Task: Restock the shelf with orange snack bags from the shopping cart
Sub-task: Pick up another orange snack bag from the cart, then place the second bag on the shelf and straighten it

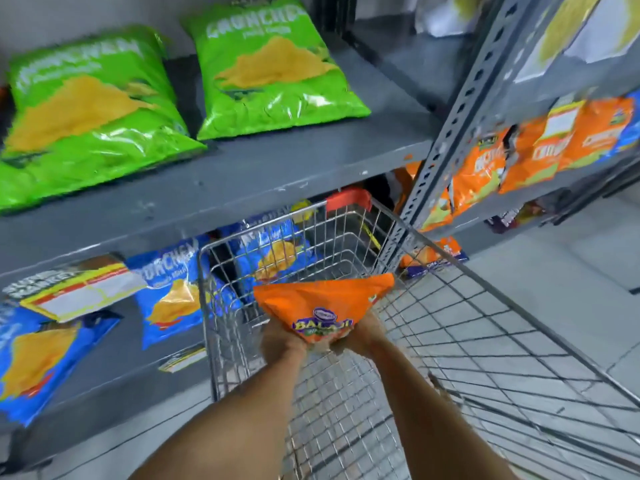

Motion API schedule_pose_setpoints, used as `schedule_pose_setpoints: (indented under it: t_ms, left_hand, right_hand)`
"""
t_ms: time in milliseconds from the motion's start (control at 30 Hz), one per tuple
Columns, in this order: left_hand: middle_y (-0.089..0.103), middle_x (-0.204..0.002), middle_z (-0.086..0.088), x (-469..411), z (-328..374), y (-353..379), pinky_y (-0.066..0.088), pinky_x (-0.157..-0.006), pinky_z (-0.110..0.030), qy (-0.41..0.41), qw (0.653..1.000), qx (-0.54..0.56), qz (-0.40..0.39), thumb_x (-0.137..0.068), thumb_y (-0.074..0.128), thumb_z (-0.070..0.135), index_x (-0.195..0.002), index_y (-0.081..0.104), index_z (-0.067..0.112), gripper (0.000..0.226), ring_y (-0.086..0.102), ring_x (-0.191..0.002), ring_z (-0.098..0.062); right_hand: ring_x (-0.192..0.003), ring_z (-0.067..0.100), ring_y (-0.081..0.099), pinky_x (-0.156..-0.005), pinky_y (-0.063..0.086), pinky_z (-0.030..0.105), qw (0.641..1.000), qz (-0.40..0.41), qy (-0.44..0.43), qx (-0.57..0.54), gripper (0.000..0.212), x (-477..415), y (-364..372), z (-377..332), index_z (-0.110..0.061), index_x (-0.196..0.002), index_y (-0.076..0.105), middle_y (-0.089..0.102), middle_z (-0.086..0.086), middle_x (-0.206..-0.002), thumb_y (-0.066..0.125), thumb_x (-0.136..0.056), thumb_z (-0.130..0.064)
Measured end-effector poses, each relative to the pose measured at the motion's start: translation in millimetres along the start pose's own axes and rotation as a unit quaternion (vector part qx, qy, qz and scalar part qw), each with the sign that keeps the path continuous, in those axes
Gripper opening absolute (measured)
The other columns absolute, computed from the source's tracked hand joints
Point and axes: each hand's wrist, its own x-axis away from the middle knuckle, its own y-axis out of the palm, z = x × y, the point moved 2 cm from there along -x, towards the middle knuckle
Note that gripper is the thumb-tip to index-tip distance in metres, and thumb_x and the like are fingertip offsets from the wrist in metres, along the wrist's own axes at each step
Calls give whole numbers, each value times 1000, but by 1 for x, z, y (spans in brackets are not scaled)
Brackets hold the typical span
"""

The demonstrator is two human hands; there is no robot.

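Head view is showing the grey shelving (242,174) spanning the frame, with the orange stock (533,154) sitting on the right-hand bay, up and to the right of both hands. Green bags (273,71) reading "CRUNCHEX" are lying on the upper shelf; blue bags (169,292) are lying below. The wire shopping cart (450,341) is standing against the rack. The orange snack bag (322,303), printed "BALAJI", is hanging above the basket, long axis running left-right. The left hand (282,342) and right hand (365,336) are both clamping its lower edge; the right is nearer the target.
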Motion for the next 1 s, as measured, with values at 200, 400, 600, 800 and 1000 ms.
schedule_pose_setpoints:
  t_ms: [200, 400, 600, 800, 1000]
  left_hand:
    - [69, -113, -22, 16, 4, -6, 41, -69, -29, -7, 999, -35, -40, -89, 57, 17, -97, 67, 2, 20, 66, -103, -34]
    - [64, -107, -10, 72, 35, -44, 56, -73, -21, 105, 971, -99, -193, -80, 66, 10, -108, 64, 5, 29, 60, -101, -22]
    - [72, -115, -7, 124, 66, -150, 52, -98, -35, 255, 934, -21, -249, -44, 93, 28, -114, 62, 15, 78, 68, -103, -21]
    - [75, -98, -2, 161, 85, -329, 58, -78, -33, 347, 914, 119, -175, -45, 91, 43, -101, 66, 19, 66, 66, -80, -8]
    - [75, -86, 15, 191, 121, -549, 58, -73, -34, 480, 862, 163, -11, -43, 83, 64, -89, 69, 40, 54, 67, -76, -3]
  right_hand:
    - [-94, 17, 57, -63, 44, 6, 997, 24, 14, -66, 60, 34, -17, 5, -2, -114, 62, 64, 5, -103, 86, -59, 1]
    - [-95, 15, 61, -76, 53, 19, 989, 26, -10, -148, 58, 114, -77, -18, -4, -116, 59, 64, 8, -109, 80, -64, 10]
    - [-101, 17, 68, -82, 58, 28, 975, 21, -83, -207, 49, 195, -111, -108, -11, -115, 62, 70, 10, -111, 78, -70, 2]
    - [-84, 15, 71, -72, 57, 28, 945, 65, -218, -236, 53, 261, -83, -257, -5, -110, 64, 78, 3, -95, 85, -62, -4]
    - [-63, 8, 70, -60, 58, 20, 871, 90, -421, -236, 45, 324, -50, -471, -20, -87, 68, 78, -14, -76, 90, -50, -35]
